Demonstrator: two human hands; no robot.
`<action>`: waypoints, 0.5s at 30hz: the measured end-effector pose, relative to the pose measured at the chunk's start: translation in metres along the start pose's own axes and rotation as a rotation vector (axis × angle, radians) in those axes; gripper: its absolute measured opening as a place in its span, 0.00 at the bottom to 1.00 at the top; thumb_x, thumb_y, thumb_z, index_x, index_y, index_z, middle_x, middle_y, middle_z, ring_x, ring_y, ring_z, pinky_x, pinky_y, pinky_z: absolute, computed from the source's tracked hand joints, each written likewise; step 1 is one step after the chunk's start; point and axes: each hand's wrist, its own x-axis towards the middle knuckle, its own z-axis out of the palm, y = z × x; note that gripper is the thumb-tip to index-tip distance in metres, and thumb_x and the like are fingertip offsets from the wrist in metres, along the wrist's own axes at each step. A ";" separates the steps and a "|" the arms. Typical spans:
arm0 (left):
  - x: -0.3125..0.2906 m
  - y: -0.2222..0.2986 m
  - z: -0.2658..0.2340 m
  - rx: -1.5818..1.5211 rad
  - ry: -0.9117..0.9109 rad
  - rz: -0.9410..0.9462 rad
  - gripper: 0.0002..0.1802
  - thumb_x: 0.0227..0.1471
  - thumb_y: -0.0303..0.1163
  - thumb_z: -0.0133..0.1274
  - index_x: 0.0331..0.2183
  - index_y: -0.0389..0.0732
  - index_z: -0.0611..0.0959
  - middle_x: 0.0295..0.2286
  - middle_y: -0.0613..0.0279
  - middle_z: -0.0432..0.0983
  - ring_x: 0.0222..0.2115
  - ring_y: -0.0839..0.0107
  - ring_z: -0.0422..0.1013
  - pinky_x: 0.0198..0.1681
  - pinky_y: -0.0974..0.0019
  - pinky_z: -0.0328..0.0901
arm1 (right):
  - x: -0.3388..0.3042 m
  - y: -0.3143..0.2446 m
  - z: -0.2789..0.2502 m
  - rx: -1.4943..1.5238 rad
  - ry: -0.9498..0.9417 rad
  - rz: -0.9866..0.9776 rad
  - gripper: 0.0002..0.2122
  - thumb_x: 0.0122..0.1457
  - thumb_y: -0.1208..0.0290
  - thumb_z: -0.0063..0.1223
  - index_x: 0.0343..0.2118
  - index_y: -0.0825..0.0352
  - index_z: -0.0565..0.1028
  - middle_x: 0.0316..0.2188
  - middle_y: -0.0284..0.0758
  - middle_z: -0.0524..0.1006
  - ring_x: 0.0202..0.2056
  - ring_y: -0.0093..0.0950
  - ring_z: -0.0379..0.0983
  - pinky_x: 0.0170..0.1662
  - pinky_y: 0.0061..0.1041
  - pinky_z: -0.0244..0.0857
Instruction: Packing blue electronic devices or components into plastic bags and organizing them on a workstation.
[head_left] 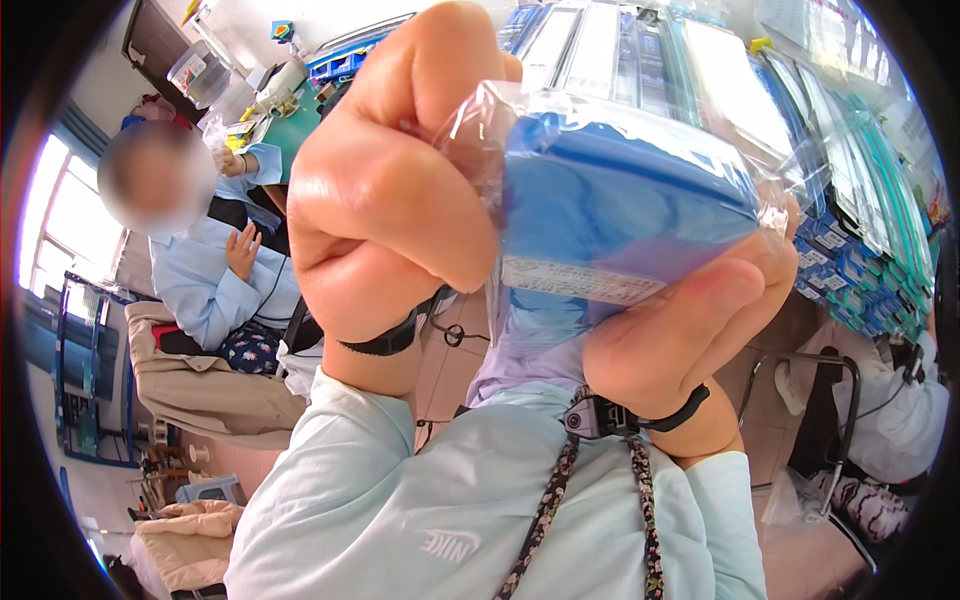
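Note:
Close in front of me is a blue, block-shaped package [610, 190] wrapped in clear plastic film, with a white printed label [580, 280] along its lower side. My left hand [400, 170] is closed, its bent fingers pinching the gathered film at the package's left end. At the right end, my right hand [690, 320] grips the package from below, thumb against the film and fingertips near the crumpled corner. The package is held up off the table, tilted slightly down to the right.
Rows of blue, white and teal packs [850, 240] in clear film are stacked beyond and to the right. At left a person in light blue [200, 280] sits by a green table [296, 130]. Beige jackets [200, 380] hang on chairs. Another person's sleeve [900, 400] shows at lower right.

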 end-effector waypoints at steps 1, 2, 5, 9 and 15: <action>-0.001 -0.001 0.000 -0.001 0.046 0.011 0.09 0.31 0.25 0.46 0.11 0.49 0.65 0.22 0.63 0.57 0.17 0.67 0.54 0.19 0.68 0.50 | 0.001 0.002 0.005 0.065 0.066 -0.026 0.10 0.61 0.64 0.42 0.29 0.67 0.63 0.31 0.39 0.65 0.30 0.26 0.60 0.33 0.22 0.57; 0.000 -0.001 0.003 -0.001 0.045 0.011 0.09 0.31 0.25 0.46 0.11 0.49 0.65 0.22 0.63 0.57 0.17 0.67 0.54 0.19 0.68 0.50 | 0.001 0.003 0.008 0.131 0.131 -0.053 0.11 0.61 0.64 0.42 0.30 0.67 0.62 0.31 0.39 0.65 0.30 0.25 0.59 0.33 0.22 0.57; 0.000 0.002 0.013 -0.027 0.096 0.051 0.11 0.31 0.23 0.48 0.11 0.49 0.66 0.24 0.62 0.56 0.19 0.66 0.54 0.19 0.69 0.48 | -0.002 0.001 0.009 0.242 0.120 0.004 0.11 0.61 0.64 0.42 0.31 0.67 0.61 0.30 0.38 0.65 0.29 0.24 0.58 0.33 0.22 0.56; 0.003 0.017 0.013 0.255 0.018 -0.003 0.10 0.37 0.20 0.48 0.15 0.47 0.68 0.25 0.62 0.55 0.20 0.69 0.55 0.21 0.70 0.50 | -0.005 0.005 0.010 0.246 0.119 -0.019 0.11 0.61 0.63 0.43 0.31 0.67 0.61 0.30 0.38 0.64 0.29 0.23 0.58 0.34 0.21 0.55; -0.006 0.026 0.025 0.675 0.166 -0.016 0.05 0.38 0.20 0.52 0.21 0.42 0.76 0.23 0.64 0.60 0.23 0.73 0.56 0.26 0.72 0.52 | -0.001 0.007 0.018 0.376 0.211 0.023 0.08 0.59 0.69 0.46 0.32 0.67 0.61 0.29 0.37 0.64 0.29 0.22 0.58 0.33 0.19 0.54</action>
